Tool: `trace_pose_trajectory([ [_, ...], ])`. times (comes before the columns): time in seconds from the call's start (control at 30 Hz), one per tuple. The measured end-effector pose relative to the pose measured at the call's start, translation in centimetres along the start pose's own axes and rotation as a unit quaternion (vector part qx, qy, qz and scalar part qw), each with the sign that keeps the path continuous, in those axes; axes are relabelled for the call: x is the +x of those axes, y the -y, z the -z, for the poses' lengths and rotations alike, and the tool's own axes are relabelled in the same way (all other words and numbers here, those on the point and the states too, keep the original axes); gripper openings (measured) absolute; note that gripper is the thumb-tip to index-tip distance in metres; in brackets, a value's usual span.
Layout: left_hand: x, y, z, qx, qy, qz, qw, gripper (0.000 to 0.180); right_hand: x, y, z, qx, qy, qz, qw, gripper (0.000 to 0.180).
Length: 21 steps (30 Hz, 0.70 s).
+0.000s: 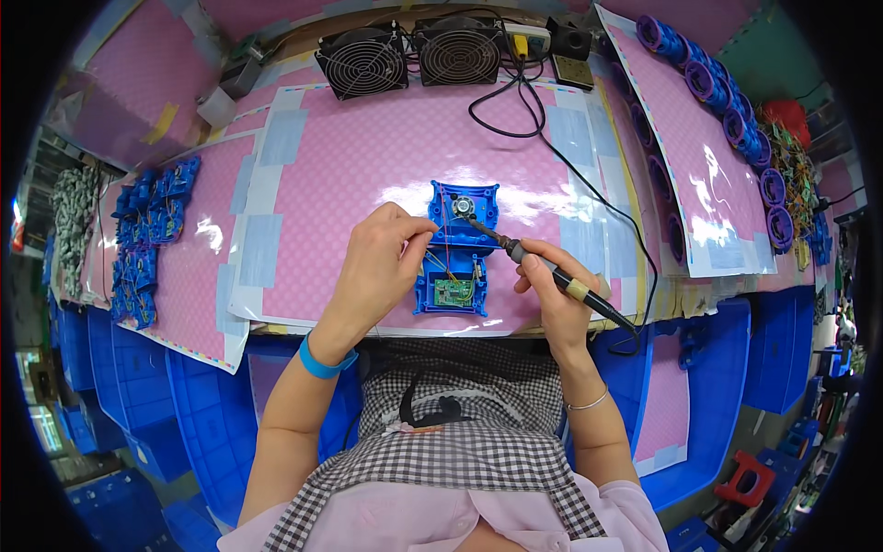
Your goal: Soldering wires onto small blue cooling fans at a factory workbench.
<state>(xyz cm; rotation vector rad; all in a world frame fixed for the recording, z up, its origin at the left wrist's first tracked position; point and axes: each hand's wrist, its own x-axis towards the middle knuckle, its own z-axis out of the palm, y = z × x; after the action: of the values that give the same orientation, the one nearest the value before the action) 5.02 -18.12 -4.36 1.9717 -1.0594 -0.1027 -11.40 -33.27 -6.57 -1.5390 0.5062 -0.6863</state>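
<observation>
Pink dotted mat [368,156] covers bench; two fans [363,60] behind.

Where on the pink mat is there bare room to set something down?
Bare mat lies between the blue housing and the two fans, and left of the left hand. It is crowded around the soldering iron in the right hand, where its black cord crosses, and at the blue parts far left.
</observation>
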Motion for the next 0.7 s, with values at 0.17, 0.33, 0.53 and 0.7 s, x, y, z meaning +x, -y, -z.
trace_pose_trajectory([
  [0.17,0.1,0.1,0.1,0.000,0.005,0.006,1.000,0.012,0.1,0.1,0.0,0.015,-0.009,-0.008,1.000,0.022],
  [0.33,0.2,0.0,0.1,0.005,0.003,0.000,1.000,0.012,0.1,0.2,-0.2,0.021,-0.019,-0.014,1.000,0.022],
  [0.53,0.3,0.1,-0.5,0.005,0.003,-0.004,1.000,0.012,-0.1,0.2,-0.5,-0.020,-0.009,0.017,1.000,0.021],
  [0.7,0.2,-0.5,-0.9,0.030,-0.006,-0.031,0.999,0.012,-0.1,0.1,0.1,-0.147,0.018,0.102,0.984,0.019],
])
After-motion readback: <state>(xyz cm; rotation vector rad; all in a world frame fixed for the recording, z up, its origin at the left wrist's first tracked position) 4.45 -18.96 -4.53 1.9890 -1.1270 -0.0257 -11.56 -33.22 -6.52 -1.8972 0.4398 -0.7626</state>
